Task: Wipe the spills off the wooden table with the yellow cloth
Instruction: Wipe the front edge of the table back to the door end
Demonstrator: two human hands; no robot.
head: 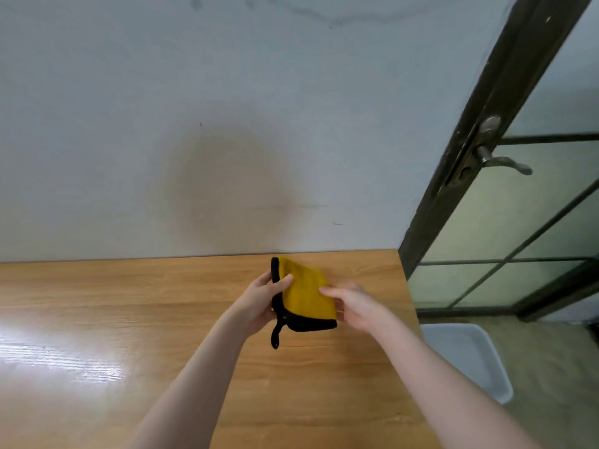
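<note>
Cloth (306, 294), yellow with a black hem, is up off the table (162, 319), held folded between both hands toward the far edge, at about one o'clock from where the person stands. A black loop dangles from its lower left corner. The left hand (259, 303) grips the hemmed left side, thumb across the front and fingers curled behind. The right hand (356, 306) comes in from three o'clock with fingers fairly straight, tips at the cloth's right edge; whether it is pinching the fabric or only touching it, I cannot tell.

I'd judge this as the readying step: the cloth is being folded or squared into a pad, and no wiping is under way. I can't pick out any spill on the wood from here; a bright glare lies at nine o'clock and could hide wetness.

Next it calls for settling the cloth flat in one hand, lowering it onto the table and finding the wet patch before the first stroke

A door (505, 157) with a lever handle stands at two o'clock, and a white bin (470, 358) sits on the floor at four
</note>
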